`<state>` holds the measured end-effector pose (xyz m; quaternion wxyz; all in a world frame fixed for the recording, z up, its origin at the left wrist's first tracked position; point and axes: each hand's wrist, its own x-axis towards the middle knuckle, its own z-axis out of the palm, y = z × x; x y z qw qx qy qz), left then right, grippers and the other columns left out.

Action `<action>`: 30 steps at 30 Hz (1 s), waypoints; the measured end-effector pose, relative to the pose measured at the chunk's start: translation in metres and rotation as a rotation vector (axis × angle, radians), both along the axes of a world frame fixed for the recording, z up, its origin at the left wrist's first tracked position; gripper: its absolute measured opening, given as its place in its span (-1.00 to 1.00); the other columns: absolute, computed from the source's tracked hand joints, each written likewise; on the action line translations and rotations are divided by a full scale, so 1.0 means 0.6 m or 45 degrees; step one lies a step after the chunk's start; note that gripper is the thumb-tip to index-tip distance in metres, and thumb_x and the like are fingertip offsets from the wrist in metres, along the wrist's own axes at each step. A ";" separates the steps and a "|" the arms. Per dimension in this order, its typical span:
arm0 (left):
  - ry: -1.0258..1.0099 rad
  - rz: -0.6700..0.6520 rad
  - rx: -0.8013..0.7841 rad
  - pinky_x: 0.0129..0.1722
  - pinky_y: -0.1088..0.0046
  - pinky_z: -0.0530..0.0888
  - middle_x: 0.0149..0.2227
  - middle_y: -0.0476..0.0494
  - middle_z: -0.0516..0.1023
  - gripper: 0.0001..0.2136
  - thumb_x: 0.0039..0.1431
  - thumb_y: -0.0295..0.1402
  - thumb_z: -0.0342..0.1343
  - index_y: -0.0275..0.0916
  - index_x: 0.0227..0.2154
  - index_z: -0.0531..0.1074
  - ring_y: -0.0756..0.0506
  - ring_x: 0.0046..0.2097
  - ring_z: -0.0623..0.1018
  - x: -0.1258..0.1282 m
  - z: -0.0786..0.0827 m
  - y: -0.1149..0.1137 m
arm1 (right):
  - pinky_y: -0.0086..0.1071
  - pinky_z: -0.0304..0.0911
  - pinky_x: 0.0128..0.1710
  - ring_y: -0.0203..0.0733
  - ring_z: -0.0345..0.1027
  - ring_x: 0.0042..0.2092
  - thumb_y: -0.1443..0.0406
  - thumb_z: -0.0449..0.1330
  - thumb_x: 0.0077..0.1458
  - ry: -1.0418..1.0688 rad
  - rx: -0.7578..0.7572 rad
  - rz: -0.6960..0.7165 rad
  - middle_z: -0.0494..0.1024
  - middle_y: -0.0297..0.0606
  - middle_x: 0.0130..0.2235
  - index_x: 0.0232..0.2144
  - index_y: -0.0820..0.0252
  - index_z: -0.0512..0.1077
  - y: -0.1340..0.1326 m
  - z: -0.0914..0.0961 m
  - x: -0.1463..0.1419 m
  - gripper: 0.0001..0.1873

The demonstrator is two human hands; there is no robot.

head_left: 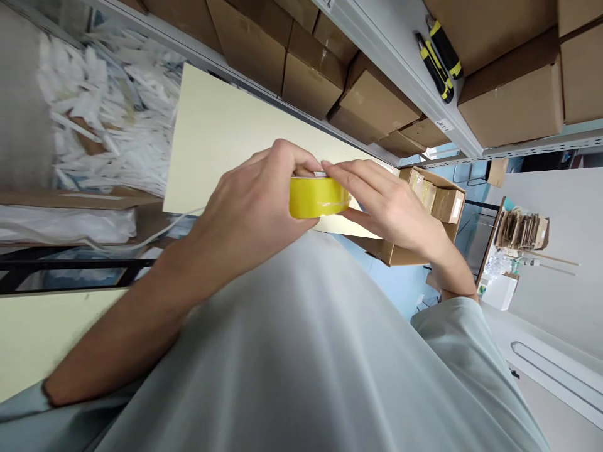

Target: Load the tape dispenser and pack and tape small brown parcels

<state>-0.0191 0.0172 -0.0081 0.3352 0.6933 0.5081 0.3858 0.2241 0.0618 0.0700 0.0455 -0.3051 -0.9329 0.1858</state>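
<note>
A roll of yellow tape (pixel 313 198) is held up between both hands, in front of the grey-green shirt. My left hand (pixel 261 191) wraps its left side, thumb below and fingers over the top edge. On the other side, my right hand (pixel 384 194) rests its fingertips on the top right of the roll, with its thumb near the lower right edge. The far side of the roll and some left fingertips are hidden. Beneath the hands lies a pale yellow board (pixel 226 132).
Cardboard boxes (pixel 313 75) line the shelf ahead. Yellow-black utility knives (pixel 438 63) lie on the upper shelf. An open carton (pixel 405 251) holding smaller boxes stands at right. A heap of white strips (pixel 103 113) fills the left, above a pale cable (pixel 155 237).
</note>
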 end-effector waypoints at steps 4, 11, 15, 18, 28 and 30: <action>-0.115 -0.040 0.002 0.34 -0.04 0.63 0.20 -0.05 0.70 -0.42 0.17 -0.06 0.42 -0.02 0.23 0.49 -0.28 0.25 0.67 -0.028 -0.006 0.001 | 0.11 0.56 0.38 0.09 0.53 0.40 0.18 0.08 0.67 0.119 -0.019 -0.079 0.60 -0.01 0.35 0.46 0.06 0.36 -0.001 -0.009 0.023 -0.55; -0.613 -0.003 0.184 0.43 -0.22 0.62 -0.12 -0.02 0.72 -0.75 0.32 -0.21 0.46 -0.04 -0.02 0.60 -0.16 0.00 0.75 -0.026 -0.048 -0.001 | 0.12 0.61 0.34 0.08 0.49 0.42 -0.12 0.19 0.58 0.360 -0.233 -0.228 0.58 -0.02 0.36 0.47 0.03 0.34 -0.005 -0.038 0.032 -0.37; -0.569 0.022 0.220 0.31 -0.18 0.74 -0.22 0.02 0.67 -0.70 0.22 -0.19 0.58 -0.08 -0.08 0.65 -0.10 -0.15 0.70 -0.020 -0.067 0.006 | 0.06 0.67 0.21 0.08 0.54 0.29 -0.19 0.41 0.40 0.491 -0.285 -0.349 0.61 -0.05 0.25 0.34 0.07 0.49 -0.008 -0.044 0.037 -0.29; -0.620 -0.069 0.295 0.36 -0.26 0.69 -0.23 0.05 0.68 -0.66 0.22 -0.15 0.60 -0.11 -0.06 0.67 -0.03 -0.24 0.66 -0.022 -0.079 0.011 | -0.16 0.68 0.03 -0.09 0.58 0.04 -0.12 0.48 0.36 0.637 -0.398 -0.348 0.64 -0.16 0.04 0.09 0.12 0.63 -0.003 -0.048 0.044 -0.48; -0.688 -0.282 0.223 0.46 -0.29 0.60 -0.17 0.00 0.71 -0.69 0.28 -0.28 0.58 -0.10 0.01 0.65 -0.03 -0.18 0.71 -0.022 -0.061 0.007 | -0.32 0.60 -0.14 -0.26 0.49 -0.20 -0.04 0.47 0.41 0.743 -0.690 -0.278 0.59 -0.26 -0.15 -0.13 0.18 0.66 0.012 -0.050 0.063 -0.60; -0.670 -0.259 0.230 0.46 -0.26 0.60 -0.17 0.01 0.71 -0.68 0.28 -0.27 0.58 -0.11 0.01 0.66 -0.02 -0.18 0.70 -0.021 -0.060 0.004 | -0.31 0.59 -0.12 -0.24 0.50 -0.18 -0.02 0.43 0.46 0.725 -0.597 -0.264 0.59 -0.25 -0.14 -0.10 0.15 0.65 0.004 -0.043 0.065 -0.65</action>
